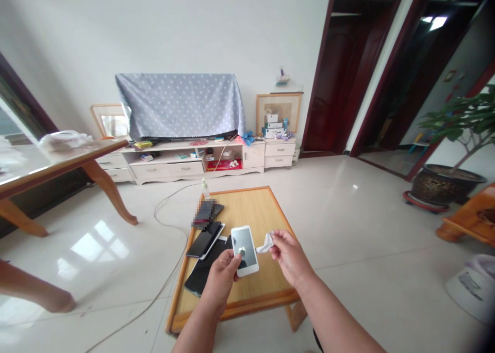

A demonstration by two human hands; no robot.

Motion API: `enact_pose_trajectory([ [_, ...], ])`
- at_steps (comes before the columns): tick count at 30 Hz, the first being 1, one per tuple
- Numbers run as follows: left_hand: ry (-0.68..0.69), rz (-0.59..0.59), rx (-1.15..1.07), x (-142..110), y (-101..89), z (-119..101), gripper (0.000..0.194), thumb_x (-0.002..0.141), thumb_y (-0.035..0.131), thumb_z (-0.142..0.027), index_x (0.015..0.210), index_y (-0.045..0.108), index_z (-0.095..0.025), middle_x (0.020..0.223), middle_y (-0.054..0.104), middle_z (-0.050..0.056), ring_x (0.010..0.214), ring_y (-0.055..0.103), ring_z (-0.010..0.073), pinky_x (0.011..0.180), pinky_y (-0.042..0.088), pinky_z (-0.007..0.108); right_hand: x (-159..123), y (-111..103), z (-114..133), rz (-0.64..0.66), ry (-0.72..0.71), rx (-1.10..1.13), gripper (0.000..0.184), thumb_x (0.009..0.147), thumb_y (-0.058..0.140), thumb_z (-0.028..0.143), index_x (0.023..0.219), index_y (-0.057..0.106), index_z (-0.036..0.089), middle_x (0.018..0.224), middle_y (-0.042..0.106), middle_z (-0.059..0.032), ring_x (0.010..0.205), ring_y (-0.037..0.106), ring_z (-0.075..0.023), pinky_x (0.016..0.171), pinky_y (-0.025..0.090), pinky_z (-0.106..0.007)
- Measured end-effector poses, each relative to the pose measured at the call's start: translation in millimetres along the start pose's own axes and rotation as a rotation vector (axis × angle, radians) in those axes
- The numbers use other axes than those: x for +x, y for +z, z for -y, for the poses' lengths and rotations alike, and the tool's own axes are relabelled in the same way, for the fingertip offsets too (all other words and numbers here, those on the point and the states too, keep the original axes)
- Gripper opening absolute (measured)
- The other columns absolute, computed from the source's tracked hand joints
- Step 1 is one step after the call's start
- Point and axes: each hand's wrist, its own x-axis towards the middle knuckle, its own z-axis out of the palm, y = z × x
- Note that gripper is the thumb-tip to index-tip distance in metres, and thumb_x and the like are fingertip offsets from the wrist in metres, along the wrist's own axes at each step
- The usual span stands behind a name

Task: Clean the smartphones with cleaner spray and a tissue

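Observation:
My left hand (220, 281) grips a white smartphone (244, 251) by its lower left edge, with the glossy screen facing up. A small silver knob (241, 250) sits on the glass by my thumb, though its exact kind is hard to tell. My right hand (290, 257) pinches a white cloth (265, 243) close to the phone's right edge. Below them stands a low wooden table (266, 208), holding a stack of dark smartphones (203, 242). Part of that stack is hidden behind my left hand, and one item is pixelated (204, 213).
A small clear bottle (204, 189) stands at the table's far corner. A cable (162, 229) curves across the tiled floor on the left. A glass-topped table (58, 159) stands left, a potted plant (444, 185) right, and a white bucket (474, 288) lower right.

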Motion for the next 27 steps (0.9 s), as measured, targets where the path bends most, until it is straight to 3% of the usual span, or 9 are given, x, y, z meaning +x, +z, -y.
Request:
enact_pose_trajectory([
  [3, 0.003, -0.012, 0.005, -1, -0.1, -1, 0.045, 0.077, 0.07, -0.061, 0.091, 0.064, -0.018, 0.07, 0.06, -0.002, 0.06, 0.047, 0.0098, 0.055, 0.036, 0.021, 6, -10, -9, -0.028, -0.05, -0.283, 0.031, 0.082, 0.066, 0.046, 0.097, 0.067, 0.019, 0.083, 0.072, -0.0055, 0.068, 0.065, -0.0173, 0.053, 0.044, -0.024],
  [5, 0.002, -0.017, 0.008, -2, -1.4, -2, 0.044, 0.078, 0.069, -0.06, 0.092, 0.065, -0.018, 0.07, 0.059, -0.002, 0.06, 0.047, 0.0099, 0.056, 0.036, 0.021, 10, -17, -15, -0.073, -0.102, -0.457, 0.03, 0.084, 0.062, 0.041, 0.103, 0.069, 0.019, 0.1, 0.074, -0.0093, 0.087, 0.069, -0.0219, 0.067, 0.051, -0.029],
  [8, 0.0, -0.029, 0.01, -1, -4.4, -1, 0.042, 0.079, 0.069, -0.059, 0.093, 0.064, -0.019, 0.069, 0.058, -0.003, 0.059, 0.046, 0.0097, 0.056, 0.036, 0.021, 14, -23, -21, -0.129, -0.175, -0.577, 0.033, 0.082, 0.062, 0.034, 0.111, 0.07, 0.019, 0.118, 0.07, -0.0113, 0.106, 0.065, -0.0249, 0.089, 0.049, -0.036],
  [12, -0.002, -0.044, 0.012, 4, -8.2, 3, 0.042, 0.08, 0.068, -0.058, 0.093, 0.064, -0.019, 0.071, 0.06, -0.003, 0.059, 0.047, 0.0099, 0.056, 0.037, 0.022, 7, -18, -31, -0.089, -0.24, -0.758, 0.03, 0.075, 0.072, 0.034, 0.102, 0.073, 0.021, 0.105, 0.069, -0.0101, 0.098, 0.064, -0.0271, 0.088, 0.047, -0.037],
  [16, -0.007, -0.043, 0.016, 6, -10.4, 6, 0.042, 0.079, 0.069, -0.058, 0.093, 0.065, -0.018, 0.07, 0.06, -0.003, 0.058, 0.047, 0.0101, 0.055, 0.037, 0.022, -1, -9, -45, 0.04, -0.303, -1.038, 0.012, 0.072, 0.068, 0.014, 0.081, 0.07, 0.022, 0.091, 0.066, -0.0054, 0.085, 0.062, -0.0221, 0.076, 0.045, -0.03],
  [19, -0.005, -0.036, 0.016, 4, -11.6, 6, 0.043, 0.079, 0.069, -0.058, 0.095, 0.065, -0.018, 0.07, 0.06, -0.002, 0.059, 0.048, 0.0103, 0.055, 0.037, 0.022, 2, -4, -44, 0.052, -0.294, -1.032, 0.017, 0.076, 0.058, 0.007, 0.074, 0.065, 0.022, 0.082, 0.065, -0.0023, 0.076, 0.062, -0.0183, 0.069, 0.043, -0.027],
  [23, 0.0, -0.025, 0.012, 4, -13.1, 5, 0.044, 0.08, 0.067, -0.059, 0.096, 0.065, -0.018, 0.071, 0.061, -0.002, 0.06, 0.049, 0.0106, 0.055, 0.037, 0.022, -4, 8, -28, -0.006, -0.382, -0.847, 0.008, 0.087, 0.056, 0.017, 0.087, 0.063, 0.022, 0.084, 0.066, -0.0009, 0.075, 0.062, -0.0169, 0.068, 0.046, -0.025],
  [27, 0.005, 0.016, 0.01, 6, -10.6, 7, 0.043, 0.08, 0.068, -0.058, 0.095, 0.064, -0.018, 0.071, 0.059, -0.002, 0.06, 0.047, 0.0104, 0.055, 0.037, 0.021, -30, 29, -19, 0.143, -0.55, -0.789, 0.009, 0.089, 0.055, 0.018, 0.087, 0.062, 0.023, 0.088, 0.064, -0.001, 0.078, 0.061, -0.0164, 0.071, 0.046, -0.026],
])
